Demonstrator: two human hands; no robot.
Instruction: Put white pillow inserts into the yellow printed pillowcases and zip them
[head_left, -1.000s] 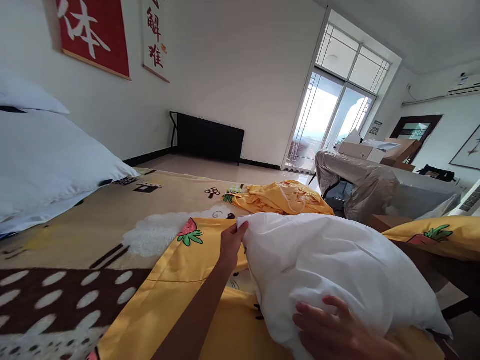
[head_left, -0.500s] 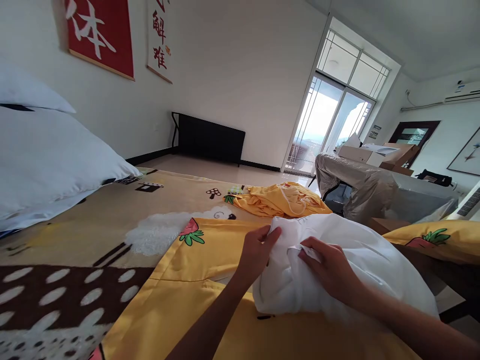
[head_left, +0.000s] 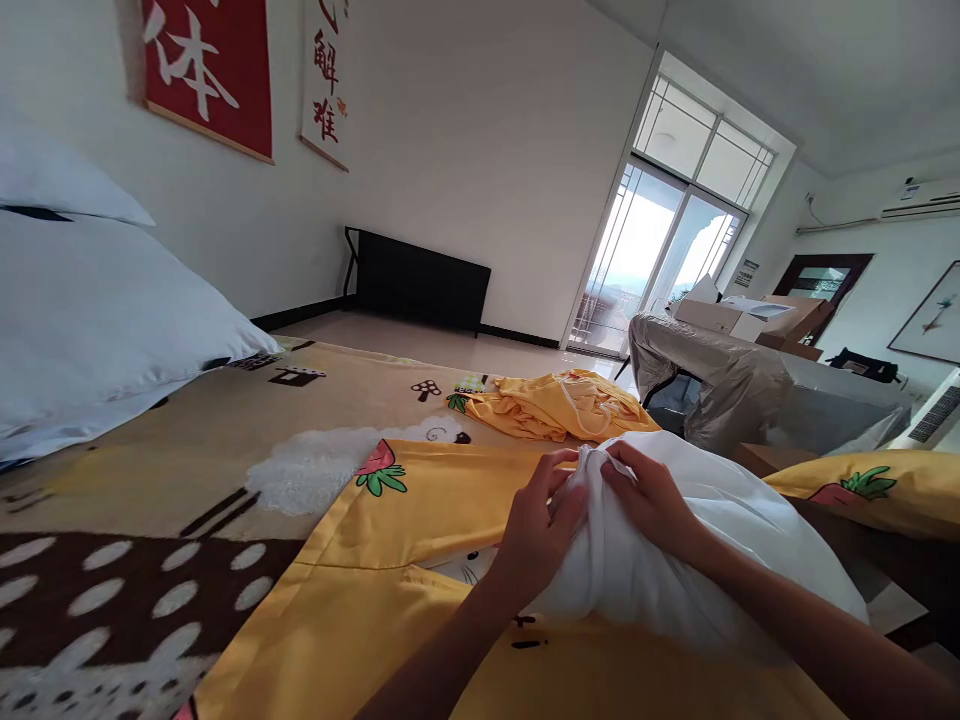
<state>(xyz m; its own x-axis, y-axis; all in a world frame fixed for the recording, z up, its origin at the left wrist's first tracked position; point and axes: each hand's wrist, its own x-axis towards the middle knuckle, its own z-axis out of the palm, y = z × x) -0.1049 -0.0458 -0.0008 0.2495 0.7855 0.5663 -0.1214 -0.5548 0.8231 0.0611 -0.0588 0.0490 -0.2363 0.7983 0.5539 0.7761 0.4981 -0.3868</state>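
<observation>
Hands (head_left: pixel 536 525) on puffy, bunched white pillow (head_left: pixel 757 520)

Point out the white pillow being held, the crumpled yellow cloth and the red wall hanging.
Held white pillow (head_left: pixel 750 510): head view, its rounded upper side.
Crumpled yellow cloth (head_left: pixel 536 405): head view, middle folds.
Red wall hanging (head_left: pixel 217 75): head view, middle of its visible part.

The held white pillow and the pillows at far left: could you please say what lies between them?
In the head view, from the left: patterned blanket, then yellow cloth, then the left hand at the white pillow.
</observation>
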